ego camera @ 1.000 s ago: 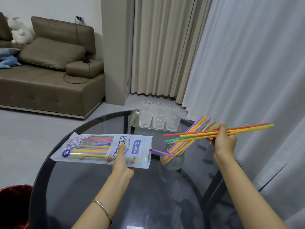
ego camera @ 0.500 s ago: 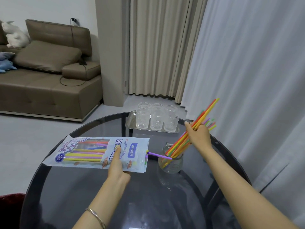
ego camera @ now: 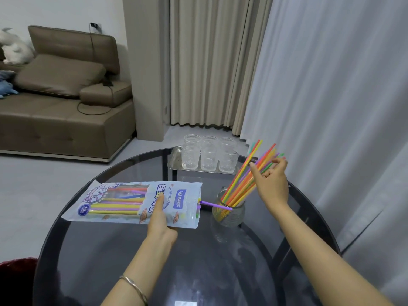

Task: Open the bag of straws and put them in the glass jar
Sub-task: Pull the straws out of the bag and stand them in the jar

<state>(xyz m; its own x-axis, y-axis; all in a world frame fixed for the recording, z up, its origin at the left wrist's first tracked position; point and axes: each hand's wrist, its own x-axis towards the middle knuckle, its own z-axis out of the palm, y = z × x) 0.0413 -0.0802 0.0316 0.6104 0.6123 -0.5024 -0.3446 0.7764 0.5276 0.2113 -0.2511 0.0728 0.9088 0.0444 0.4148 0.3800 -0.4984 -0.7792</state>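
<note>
The bag of straws [ego camera: 123, 202], laid flat on the glass table [ego camera: 198, 272], is pressed by the straight forefinger of the left hand [ego camera: 162, 219]. Just right of it the glass jar [ego camera: 229, 217] is stood, with coloured straws [ego camera: 242, 180] leaned inside and a purple straw [ego camera: 215, 204] reaching across from the bag's mouth. Higher up, the leaned straws are flanked by the thumb and curled fingers of the right hand [ego camera: 272, 184]; whether they are gripped cannot be told.

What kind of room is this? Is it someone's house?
Most likely a living room in someone's home. There is a brown sofa with cushions, long curtains hanging down to the floor, and a round glass table with drinking glasses on a tray.
</note>
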